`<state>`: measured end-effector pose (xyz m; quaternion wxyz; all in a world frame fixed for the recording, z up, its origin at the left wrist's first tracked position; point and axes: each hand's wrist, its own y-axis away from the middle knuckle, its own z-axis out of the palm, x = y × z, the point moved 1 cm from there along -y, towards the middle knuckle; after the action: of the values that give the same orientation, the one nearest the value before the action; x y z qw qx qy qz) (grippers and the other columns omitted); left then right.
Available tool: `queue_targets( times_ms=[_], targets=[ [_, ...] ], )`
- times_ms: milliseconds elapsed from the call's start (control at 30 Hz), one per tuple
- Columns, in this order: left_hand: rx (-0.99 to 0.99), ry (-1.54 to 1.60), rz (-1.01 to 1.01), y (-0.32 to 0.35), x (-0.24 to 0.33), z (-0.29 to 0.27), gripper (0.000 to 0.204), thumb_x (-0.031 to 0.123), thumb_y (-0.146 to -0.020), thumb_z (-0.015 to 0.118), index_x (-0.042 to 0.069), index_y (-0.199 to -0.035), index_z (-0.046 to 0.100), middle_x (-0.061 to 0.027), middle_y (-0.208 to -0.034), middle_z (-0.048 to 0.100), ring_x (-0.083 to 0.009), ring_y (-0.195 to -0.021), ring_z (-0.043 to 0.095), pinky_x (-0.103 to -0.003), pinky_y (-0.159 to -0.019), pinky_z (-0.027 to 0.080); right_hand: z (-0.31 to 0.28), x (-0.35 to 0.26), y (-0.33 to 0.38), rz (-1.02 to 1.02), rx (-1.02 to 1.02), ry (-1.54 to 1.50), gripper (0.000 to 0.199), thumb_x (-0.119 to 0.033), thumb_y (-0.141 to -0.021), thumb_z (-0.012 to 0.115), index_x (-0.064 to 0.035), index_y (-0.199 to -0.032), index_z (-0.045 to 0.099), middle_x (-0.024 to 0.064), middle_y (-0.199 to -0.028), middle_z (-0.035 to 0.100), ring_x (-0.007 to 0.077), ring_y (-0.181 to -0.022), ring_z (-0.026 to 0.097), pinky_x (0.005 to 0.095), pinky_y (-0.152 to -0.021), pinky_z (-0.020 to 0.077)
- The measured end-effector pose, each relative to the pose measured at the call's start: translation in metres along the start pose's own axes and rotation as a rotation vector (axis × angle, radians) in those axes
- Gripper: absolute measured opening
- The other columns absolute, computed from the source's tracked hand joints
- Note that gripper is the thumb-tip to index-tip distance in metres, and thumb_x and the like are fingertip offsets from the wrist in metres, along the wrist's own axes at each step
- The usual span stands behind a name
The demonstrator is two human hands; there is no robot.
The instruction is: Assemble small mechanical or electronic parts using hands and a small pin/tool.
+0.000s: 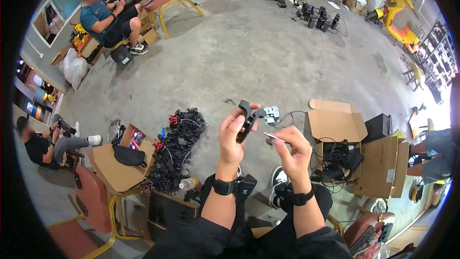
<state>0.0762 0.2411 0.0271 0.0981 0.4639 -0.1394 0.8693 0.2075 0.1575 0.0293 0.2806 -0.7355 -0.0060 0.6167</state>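
My left hand [233, 134] is clamped around a small black plastic part [246, 121], holding it upright above my lap, well over the concrete floor [249, 52]. My right hand [294, 151] is pinched shut on a thin metal tool [274, 137] — its tip points toward the black part, just beside it. A small grey component [271, 114] with a wire shows just past my fingers. A pile of black cables [179, 136] lies to my left — an open cardboard box [338, 129] to my right.
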Motion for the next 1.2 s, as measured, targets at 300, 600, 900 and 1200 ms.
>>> queue_targets(
  times_ms=[300, 600, 900, 1200],
  targets=[
    [0.047, 0.041, -0.136, 0.002, -0.016, 0.03, 0.052, 0.034, -0.084, 0.051, -0.009, -0.112, 0.056, -0.0166, -0.101, 0.061, -0.0178, -0.085, 0.055, -0.029, -0.075, 0.042, -0.004, -0.013, 0.006, -0.022, 0.062, 0.033, 0.014, 0.0, -0.079, 0.066, -0.0007, -0.092, 0.071, 0.0066, -0.078, 0.061, 0.0133, -0.066, 0.054, 0.0243, -0.06, 0.0433],
    [-0.045, 0.242, -0.147, 0.0, -0.011, 0.034, 0.056, 0.029, -0.085, 0.049, -0.007, -0.128, 0.05, -0.0196, -0.118, 0.06, -0.0183, -0.092, 0.054, -0.03, -0.083, 0.045, 0.0, -0.019, -0.001, -0.046, 0.033, 0.047, 0.019, 0.001, -0.079, 0.068, -0.0029, -0.098, 0.072, 0.005, -0.08, 0.058, 0.0105, -0.064, 0.053, 0.0226, -0.057, 0.0426],
    [0.0, 0.265, -0.035, 0.005, -0.007, 0.024, 0.06, 0.033, -0.085, 0.043, -0.005, -0.131, 0.045, -0.0232, -0.11, 0.062, -0.0264, -0.1, 0.059, -0.037, -0.087, 0.044, -0.001, -0.017, 0.002, -0.076, 0.076, 0.085, 0.019, -0.001, -0.079, 0.069, -0.0039, -0.098, 0.072, 0.0061, -0.082, 0.059, 0.0116, -0.065, 0.054, 0.024, -0.059, 0.0453],
    [0.013, 0.249, -0.052, 0.004, -0.005, 0.028, 0.053, 0.031, -0.087, 0.044, -0.004, -0.128, 0.047, -0.0181, -0.108, 0.062, -0.0334, -0.104, 0.06, -0.039, -0.086, 0.046, 0.003, -0.018, 0.002, -0.084, 0.044, 0.129, 0.025, -0.001, -0.078, 0.07, -0.0067, -0.102, 0.072, 0.0064, -0.086, 0.059, 0.016, -0.073, 0.059, 0.0268, -0.063, 0.0485]
  ],
)
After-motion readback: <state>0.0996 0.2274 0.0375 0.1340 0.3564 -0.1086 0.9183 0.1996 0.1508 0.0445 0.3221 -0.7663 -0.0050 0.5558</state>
